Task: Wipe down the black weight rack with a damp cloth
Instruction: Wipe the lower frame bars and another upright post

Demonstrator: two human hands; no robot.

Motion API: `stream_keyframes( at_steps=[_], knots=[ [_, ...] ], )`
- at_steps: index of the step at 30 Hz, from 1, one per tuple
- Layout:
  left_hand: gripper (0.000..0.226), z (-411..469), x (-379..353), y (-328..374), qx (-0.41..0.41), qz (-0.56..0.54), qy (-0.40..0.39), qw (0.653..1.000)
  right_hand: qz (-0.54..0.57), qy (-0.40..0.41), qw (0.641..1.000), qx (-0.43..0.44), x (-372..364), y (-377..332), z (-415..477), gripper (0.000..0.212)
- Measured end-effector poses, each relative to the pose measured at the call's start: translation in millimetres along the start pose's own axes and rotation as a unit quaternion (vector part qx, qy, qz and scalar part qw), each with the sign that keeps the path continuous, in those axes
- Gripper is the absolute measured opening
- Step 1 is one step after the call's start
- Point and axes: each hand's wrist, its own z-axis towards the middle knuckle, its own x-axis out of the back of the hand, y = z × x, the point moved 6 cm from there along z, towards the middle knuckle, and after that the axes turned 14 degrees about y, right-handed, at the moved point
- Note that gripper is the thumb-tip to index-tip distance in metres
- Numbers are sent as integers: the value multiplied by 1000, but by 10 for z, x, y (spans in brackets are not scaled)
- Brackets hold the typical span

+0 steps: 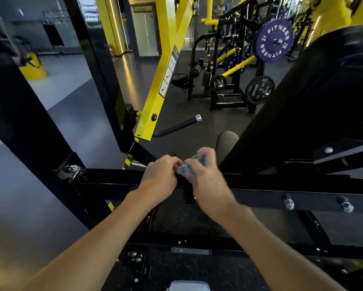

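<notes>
Both my hands meet over the black horizontal bar of the weight rack (281,181). Between them is a small crumpled grey-blue cloth (187,168), blurred by motion. My left hand (160,177) pinches its left end with curled fingers. My right hand (205,177) grips its right side, fingers wrapped over the top. The hands hide most of the cloth. The rack's black upright (29,127) rises at the left, joined to the bar by a bolted bracket (73,170).
A yellow machine arm (161,80) slants up behind the bar, with a black chrome-tipped handle (182,124) beside it. A large black pad (315,97) fills the right. Farther back stand plate-loaded machines with a purple plate (273,42). Bolts (288,203) stick out of the bar.
</notes>
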Motion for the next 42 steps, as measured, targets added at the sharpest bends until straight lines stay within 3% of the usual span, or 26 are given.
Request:
stream_keyframes(
  at_steps=[4,6,9,11,13,16,21,26,29,31,35,37,40,42],
  knots=[
    [19,-42,-134,-131,-29,52,16,998,-145,-21,988,49,-346,-151,-67,32],
    [23,-28,-142,-164,-43,23,34,998,-198,3,979,53,-237,-100,-50,27],
    [34,-21,-178,-202,-48,-1,39,998,-264,33,964,-12,-39,128,-63,23],
    [37,-28,-199,-206,-51,4,37,998,-302,-4,953,-8,-94,109,-98,22],
    [35,-40,-206,-197,-57,12,34,998,-294,-42,954,44,-219,-48,-162,31],
    [33,-63,-190,-204,-72,5,29,997,-261,-23,963,57,-86,-73,-219,29],
    [28,-83,-127,3,-144,-11,50,988,-275,49,958,-59,315,400,-344,34],
    [31,-34,-356,399,-228,74,83,967,-245,8,969,18,273,377,-335,45],
    [36,-40,-403,383,-242,77,119,960,-268,16,960,-77,518,678,-207,33],
    [36,-41,-393,400,-244,55,133,959,-288,9,950,-123,492,682,-160,31],
    [38,-43,-364,391,-237,31,134,962,-197,1,980,-24,240,323,-232,33],
    [45,-42,-356,356,-225,11,128,966,-207,-11,978,-23,339,390,-220,43],
    [60,-5,-319,342,-164,-46,118,978,-292,-10,953,-84,474,526,-201,58],
    [67,14,-276,337,-115,-97,112,982,-269,-22,960,-72,358,350,-181,55]
  ],
)
